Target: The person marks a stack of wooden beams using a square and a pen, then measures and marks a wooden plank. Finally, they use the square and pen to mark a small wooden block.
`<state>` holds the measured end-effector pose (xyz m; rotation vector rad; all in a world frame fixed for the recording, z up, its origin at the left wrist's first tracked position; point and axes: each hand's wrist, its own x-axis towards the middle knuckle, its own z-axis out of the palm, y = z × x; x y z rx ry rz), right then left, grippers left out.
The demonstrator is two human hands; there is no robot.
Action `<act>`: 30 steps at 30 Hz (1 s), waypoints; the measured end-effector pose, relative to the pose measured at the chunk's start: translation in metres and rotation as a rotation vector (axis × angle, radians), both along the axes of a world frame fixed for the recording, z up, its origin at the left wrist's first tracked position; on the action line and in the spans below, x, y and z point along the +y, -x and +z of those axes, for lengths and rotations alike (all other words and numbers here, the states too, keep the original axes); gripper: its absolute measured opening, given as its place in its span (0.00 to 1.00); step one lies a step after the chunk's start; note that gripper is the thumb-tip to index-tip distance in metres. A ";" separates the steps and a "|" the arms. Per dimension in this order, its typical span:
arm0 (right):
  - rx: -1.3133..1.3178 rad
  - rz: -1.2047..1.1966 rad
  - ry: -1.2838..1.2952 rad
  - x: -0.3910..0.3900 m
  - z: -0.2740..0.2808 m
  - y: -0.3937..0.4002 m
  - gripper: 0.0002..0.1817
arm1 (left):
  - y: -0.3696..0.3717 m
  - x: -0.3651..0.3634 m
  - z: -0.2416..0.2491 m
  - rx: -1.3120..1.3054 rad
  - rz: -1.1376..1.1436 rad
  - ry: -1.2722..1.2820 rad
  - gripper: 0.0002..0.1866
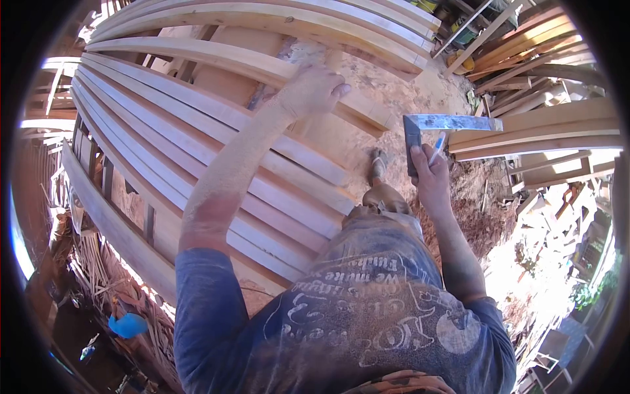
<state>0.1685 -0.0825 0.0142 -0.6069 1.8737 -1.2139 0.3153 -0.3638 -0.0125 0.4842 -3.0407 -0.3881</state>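
My right hand (433, 172) is closed around the dark stock of a try square (453, 123), whose metal blade points right. A white-and-blue pen (437, 148) is held between the fingers of the same hand. My left hand (314, 90) is closed over a single wooden plank (256, 58), its fingers curled round the far side and partly hidden. That plank lies between two groups of long planks. The nearer group (262, 177) runs beside and below my left forearm. The square is apart from the wood under my left hand.
Another group of planks (315, 23) lies at the top. At right, stacked boards (538, 131) reach in close to the square's blade. Scrap wood (551, 217) litters the lower right. A blue object (128, 325) is among sticks at lower left. Reddish dirt ground (472, 210) shows below.
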 end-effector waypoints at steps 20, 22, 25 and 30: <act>-0.026 0.134 0.018 -0.087 -0.037 -0.060 0.25 | -0.017 -0.028 0.033 -0.073 -0.493 0.124 0.32; -0.024 0.133 -0.024 -0.086 -0.035 -0.058 0.24 | -0.013 -0.033 0.029 -0.058 -0.517 0.112 0.32; -0.052 0.135 -0.078 -0.086 -0.045 -0.055 0.24 | -0.012 -0.042 0.017 0.023 -0.530 0.071 0.32; -0.133 0.136 -0.079 -0.087 -0.049 -0.052 0.23 | -0.012 -0.044 0.009 0.021 -0.483 0.003 0.32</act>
